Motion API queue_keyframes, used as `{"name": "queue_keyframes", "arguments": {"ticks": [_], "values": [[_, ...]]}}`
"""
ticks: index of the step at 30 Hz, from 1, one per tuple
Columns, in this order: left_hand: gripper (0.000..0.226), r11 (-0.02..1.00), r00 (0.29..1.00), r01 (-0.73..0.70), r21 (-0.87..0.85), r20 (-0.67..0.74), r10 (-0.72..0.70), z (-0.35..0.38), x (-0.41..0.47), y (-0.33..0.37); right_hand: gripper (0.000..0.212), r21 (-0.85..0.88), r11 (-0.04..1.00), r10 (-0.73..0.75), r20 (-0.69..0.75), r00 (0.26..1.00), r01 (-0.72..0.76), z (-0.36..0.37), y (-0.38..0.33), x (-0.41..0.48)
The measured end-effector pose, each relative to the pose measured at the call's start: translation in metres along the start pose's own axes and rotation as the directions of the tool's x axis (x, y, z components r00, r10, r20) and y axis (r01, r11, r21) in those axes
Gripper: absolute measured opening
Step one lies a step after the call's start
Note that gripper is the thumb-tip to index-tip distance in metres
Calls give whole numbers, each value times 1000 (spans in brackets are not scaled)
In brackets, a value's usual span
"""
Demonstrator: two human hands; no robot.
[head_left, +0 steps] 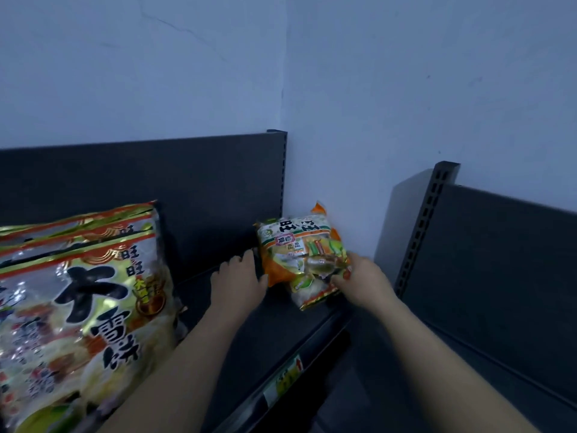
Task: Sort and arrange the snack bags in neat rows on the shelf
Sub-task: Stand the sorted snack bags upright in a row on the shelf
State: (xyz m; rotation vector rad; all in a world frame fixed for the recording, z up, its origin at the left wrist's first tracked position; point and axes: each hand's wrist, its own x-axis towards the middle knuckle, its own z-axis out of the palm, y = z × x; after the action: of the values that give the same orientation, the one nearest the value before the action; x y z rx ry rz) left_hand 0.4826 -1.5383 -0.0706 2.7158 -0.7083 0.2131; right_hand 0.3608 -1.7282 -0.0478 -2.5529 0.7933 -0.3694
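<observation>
Presently the orange bag (299, 248) stands at the shelf's (249, 326) right end, right hand (363, 276) pinching its lower corner, left hand (239, 278) against its left edge, grip unclear; likely light, crinkly, slippery, contents brittle, so best held by both side edges.

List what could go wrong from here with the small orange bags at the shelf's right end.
1. The right hand has its grip only on the lower right corner of the small orange-and-green plastic snack bag; the standing bag could slip or flop forward.
2. A second small bag lies under it near the dark metal shelf front edge; a nudge might push it off.
3. The large gold-and-red foil bags stand at the left; they may topple into the gap.
</observation>
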Motion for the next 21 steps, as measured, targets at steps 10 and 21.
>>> {"name": "queue_keyframes", "arguments": {"ticks": [10, 21], "values": [[74, 796, 952, 168, -582, 305, 22, 57, 84, 13, 59, 41, 994, 102, 86, 991, -105, 27, 13, 90], [36, 851, 976, 73, -519, 213, 46, 23, 9, 23, 30, 39, 991, -126, 0, 992, 126, 13, 28, 77]]}}
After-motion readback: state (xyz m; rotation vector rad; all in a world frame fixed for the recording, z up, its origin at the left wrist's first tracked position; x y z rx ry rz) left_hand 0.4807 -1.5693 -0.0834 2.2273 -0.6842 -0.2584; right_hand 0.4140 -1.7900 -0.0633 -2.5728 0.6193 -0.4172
